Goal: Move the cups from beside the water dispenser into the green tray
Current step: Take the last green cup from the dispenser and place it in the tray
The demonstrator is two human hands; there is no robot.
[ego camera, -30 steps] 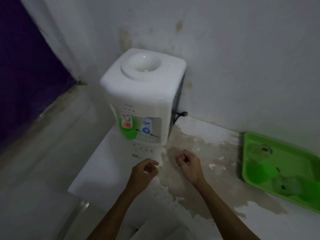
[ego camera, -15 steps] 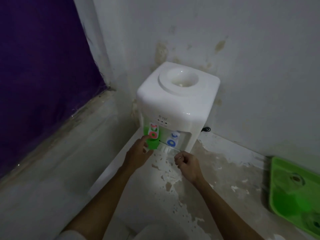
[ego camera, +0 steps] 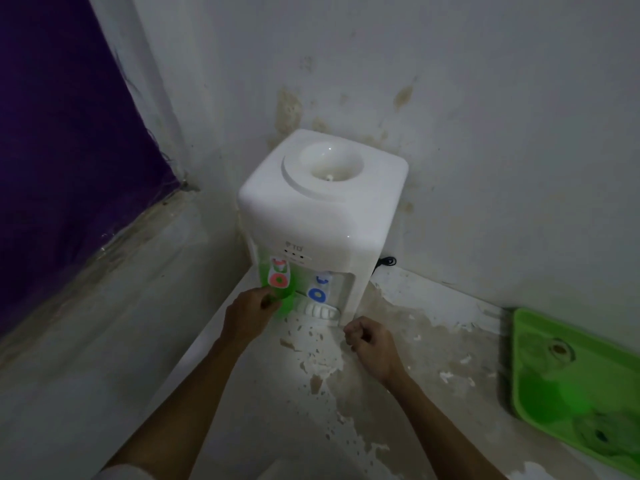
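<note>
My left hand has its fingers pinched on a translucent green plastic cup under the red tap of the white plastic water dispenser. My right hand is curled into an empty fist just beside it, over the stained white bench. The green plastic tray sits well apart, at right.

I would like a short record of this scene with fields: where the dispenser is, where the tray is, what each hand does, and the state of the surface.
dispenser: white water dispenser in the corner against the wall, no bottle on top
tray: green tray on the right, by the wall, apart from the dispenser
left hand: left hand at a green cup under the red tap; grip not clearly seen
right hand: right hand closed in a loose fist, holding nothing
surface: counter stained, paint flaking
</note>
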